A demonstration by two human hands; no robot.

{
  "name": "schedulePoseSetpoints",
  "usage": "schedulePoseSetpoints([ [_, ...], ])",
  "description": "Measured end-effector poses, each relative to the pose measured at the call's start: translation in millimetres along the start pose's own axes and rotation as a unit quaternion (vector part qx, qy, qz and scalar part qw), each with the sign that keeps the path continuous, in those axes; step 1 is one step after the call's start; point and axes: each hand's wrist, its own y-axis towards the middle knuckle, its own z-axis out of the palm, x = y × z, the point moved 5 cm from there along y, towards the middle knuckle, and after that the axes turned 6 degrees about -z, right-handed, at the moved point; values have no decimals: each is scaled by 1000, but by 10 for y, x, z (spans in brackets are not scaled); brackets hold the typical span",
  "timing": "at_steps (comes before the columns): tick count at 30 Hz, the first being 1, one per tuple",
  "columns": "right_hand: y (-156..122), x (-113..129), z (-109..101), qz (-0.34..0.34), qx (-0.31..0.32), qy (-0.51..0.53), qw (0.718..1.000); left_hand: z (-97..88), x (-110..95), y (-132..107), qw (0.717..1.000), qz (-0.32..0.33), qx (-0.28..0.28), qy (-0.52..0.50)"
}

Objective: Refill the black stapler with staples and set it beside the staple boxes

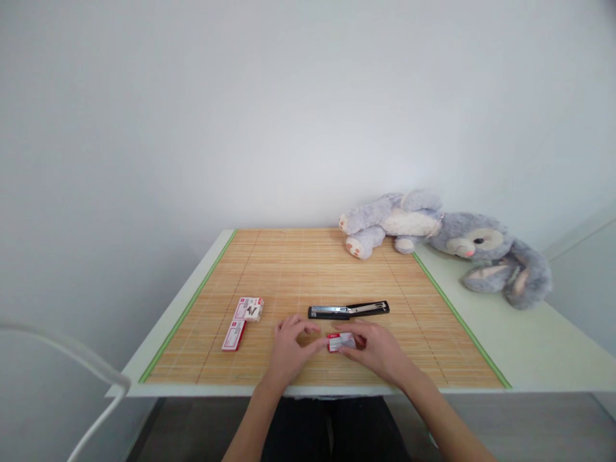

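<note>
small box [341, 341] is at near-mid of the mat [298, 269], pinched btwn both hands: right hand [380, 350] grips its right end, left hand [289, 350] nips the left end. can't tell if it's open. stapler [347, 310] just behind lies swung open, untouched. spare boxes [249, 308] to the left, plush rabbit [462, 244] at back right.

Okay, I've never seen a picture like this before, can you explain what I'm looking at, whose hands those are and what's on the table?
No machine here. The one picture comes from a camera worn on a person's head, looking down, so both bare hands are that person's own. The right hand holds a small red and white box; the fingertips of the left hand meet its end. Beneath is a bamboo mat on a pale table. Just beyond lies a black stapler. Two more small boxes lie to the left, and a grey plush rabbit lies far right.
</note>
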Motion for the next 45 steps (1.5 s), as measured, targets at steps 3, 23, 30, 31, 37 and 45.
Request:
schedulePoseSetpoints([
  [3,42,84,54,-9,5,-4,1000,-63,102,90,997,-38,-72,13],
  [23,371,112,-122,-45,-20,-15,999,64,-41,123,997,46,14,66],
  [30,361,103,-103,-47,-18,-7,999,59,-45,132,997,37,14,59],
  [31,359,103,-105,-48,-17,-5,999,56,-47,133,998,37,14,59],
  [37,340,98,-119,-50,-13,-6,999,52,-50,133,998,37,13,55],
  [45,335,91,-118,-47,-21,-26,998,72,-23,142,998,33,14,56],
])
